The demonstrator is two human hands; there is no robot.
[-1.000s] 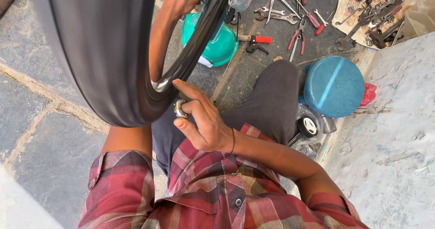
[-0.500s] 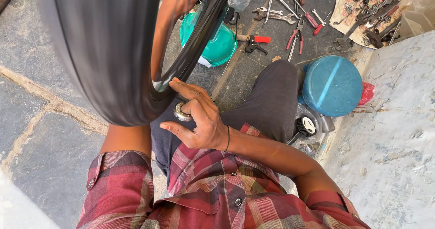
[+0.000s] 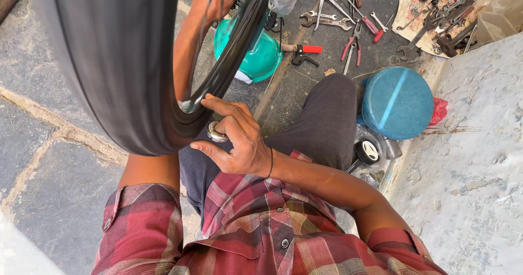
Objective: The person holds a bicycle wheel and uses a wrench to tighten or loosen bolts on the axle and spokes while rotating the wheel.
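A black bicycle wheel with its tyre stands upright in front of me. My left hand reaches up along the wheel and grips it near the spokes at the top of the view. My right hand is at the lower rim, its index finger touching the rim's edge. A small round metal part is pinched between that hand's fingers and thumb. I sit on the ground in a red checked shirt and dark trousers.
A green bowl lies behind the wheel. Spanners, red-handled pliers and a cloth with several tools lie on the stone floor beyond. A blue round container stands by my right knee, beside a raised concrete ledge.
My right hand has shifted slightly left and stretched its index finger onto the rim, still holding the round metal part. The wheel and my left hand stay about where they were.
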